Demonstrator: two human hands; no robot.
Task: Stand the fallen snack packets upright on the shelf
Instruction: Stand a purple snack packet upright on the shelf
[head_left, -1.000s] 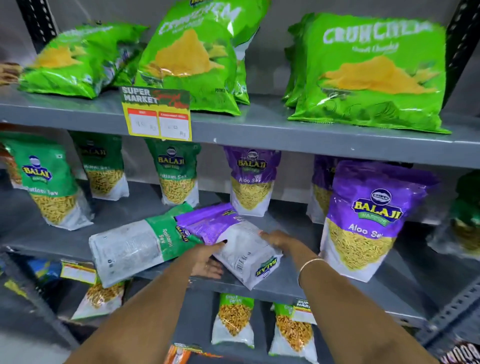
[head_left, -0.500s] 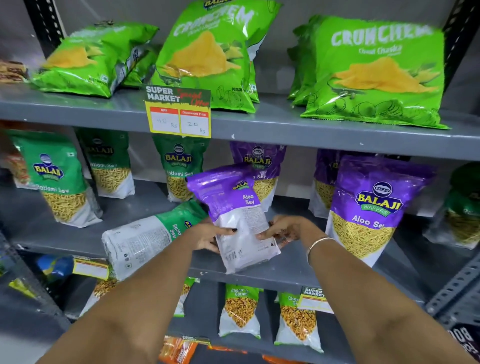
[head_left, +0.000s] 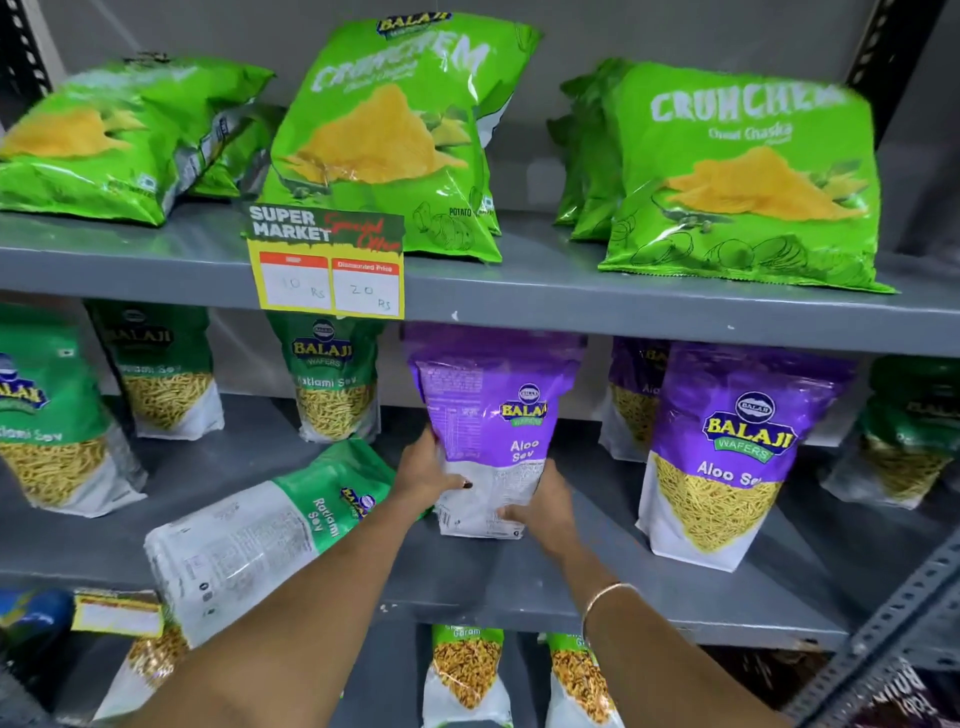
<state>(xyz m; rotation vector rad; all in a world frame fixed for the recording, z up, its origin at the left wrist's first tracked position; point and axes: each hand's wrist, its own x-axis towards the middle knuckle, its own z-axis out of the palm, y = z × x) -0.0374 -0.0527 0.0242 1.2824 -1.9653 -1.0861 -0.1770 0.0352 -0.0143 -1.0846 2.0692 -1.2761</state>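
Observation:
A purple Aloo Sev packet (head_left: 493, 415) stands upright on the middle grey shelf (head_left: 519, 592), its back and side turned toward me. My left hand (head_left: 423, 475) grips its lower left edge and my right hand (head_left: 545, 506) holds its lower right corner. Just left of it a green Ratlami Sev packet (head_left: 249, 535) lies flat on its face, its white end sticking out over the shelf's front edge. Neither hand touches the green packet.
Upright green packets (head_left: 332, 384) line the back left of the shelf, and purple ones (head_left: 727, 457) stand to the right. Big green Crunchem bags (head_left: 743, 176) fill the shelf above, with a price tag (head_left: 327, 265) hanging from its edge. More packets (head_left: 467, 675) sit below.
The purple packet went from lying flat at the shelf's front to standing upright further back, lifted and turned by both hands. The green fallen packet has not moved.

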